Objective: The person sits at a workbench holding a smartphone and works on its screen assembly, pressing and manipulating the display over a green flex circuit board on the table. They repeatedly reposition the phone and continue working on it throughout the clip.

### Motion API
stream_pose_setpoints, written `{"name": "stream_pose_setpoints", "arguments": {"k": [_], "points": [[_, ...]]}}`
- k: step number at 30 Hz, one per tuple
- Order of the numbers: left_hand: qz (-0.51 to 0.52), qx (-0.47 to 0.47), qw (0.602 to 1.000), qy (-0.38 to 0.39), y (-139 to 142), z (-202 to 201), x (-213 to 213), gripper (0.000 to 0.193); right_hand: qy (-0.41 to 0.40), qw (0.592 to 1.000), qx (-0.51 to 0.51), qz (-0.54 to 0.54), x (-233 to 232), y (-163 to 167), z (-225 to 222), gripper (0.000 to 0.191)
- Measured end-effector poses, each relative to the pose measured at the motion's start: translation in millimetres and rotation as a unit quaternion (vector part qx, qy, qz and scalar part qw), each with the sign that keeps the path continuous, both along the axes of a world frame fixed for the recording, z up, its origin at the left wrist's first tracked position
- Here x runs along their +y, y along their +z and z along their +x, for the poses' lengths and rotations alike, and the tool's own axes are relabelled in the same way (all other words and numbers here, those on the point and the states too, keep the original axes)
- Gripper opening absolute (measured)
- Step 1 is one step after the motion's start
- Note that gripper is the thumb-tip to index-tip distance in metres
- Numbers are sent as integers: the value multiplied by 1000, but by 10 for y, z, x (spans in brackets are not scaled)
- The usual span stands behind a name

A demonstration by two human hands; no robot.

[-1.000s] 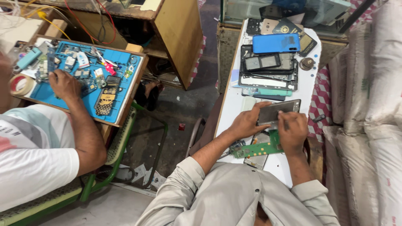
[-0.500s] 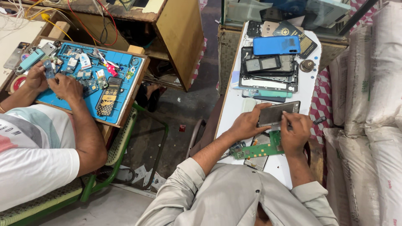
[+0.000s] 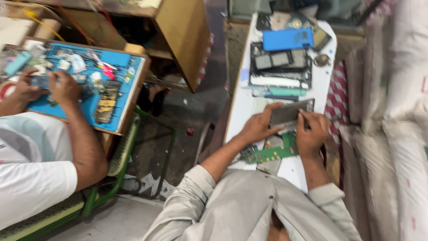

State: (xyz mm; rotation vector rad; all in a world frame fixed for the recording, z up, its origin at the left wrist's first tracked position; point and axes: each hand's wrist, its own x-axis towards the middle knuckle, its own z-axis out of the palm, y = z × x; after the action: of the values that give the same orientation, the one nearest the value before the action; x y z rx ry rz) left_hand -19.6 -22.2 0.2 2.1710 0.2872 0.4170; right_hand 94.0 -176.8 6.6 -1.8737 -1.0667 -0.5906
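Observation:
My left hand (image 3: 260,126) grips the near left end of a grey, opened phone body (image 3: 290,111) and holds it tilted over the narrow white table (image 3: 244,101). My right hand (image 3: 313,130) presses its fingertips against the phone's right edge; whether it also pinches a small tool is too blurred to tell. A green circuit board (image 3: 273,153) lies on the table just under and between my wrists. My sleeves are grey.
Further up the table are a blue phone cover (image 3: 281,39), a black tray of phone parts (image 3: 280,67) and a teal tool (image 3: 285,92). At the left, a co-worker in a white shirt works with both hands (image 3: 62,87) over a blue mat (image 3: 120,80) strewn with parts. Pale sacks (image 3: 392,111) line the right.
My hands and the grey phone stay nearly in place, with my right fingers shifting along its edge. The co-worker brought a second hand onto the blue mat and both hands moved left.

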Motion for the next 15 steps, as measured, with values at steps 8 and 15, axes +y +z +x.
{"name": "stream_pose_setpoints", "arguments": {"k": [8, 15], "points": [[10, -115, 993, -13, -40, -46, 14, 84, -15, 999, 38, 10, -22, 68, -31, 21], [6, -85, 996, -19, 38, -52, 10, 85, 28, 999, 9, -20, 7, 130, -76, 14]]}}
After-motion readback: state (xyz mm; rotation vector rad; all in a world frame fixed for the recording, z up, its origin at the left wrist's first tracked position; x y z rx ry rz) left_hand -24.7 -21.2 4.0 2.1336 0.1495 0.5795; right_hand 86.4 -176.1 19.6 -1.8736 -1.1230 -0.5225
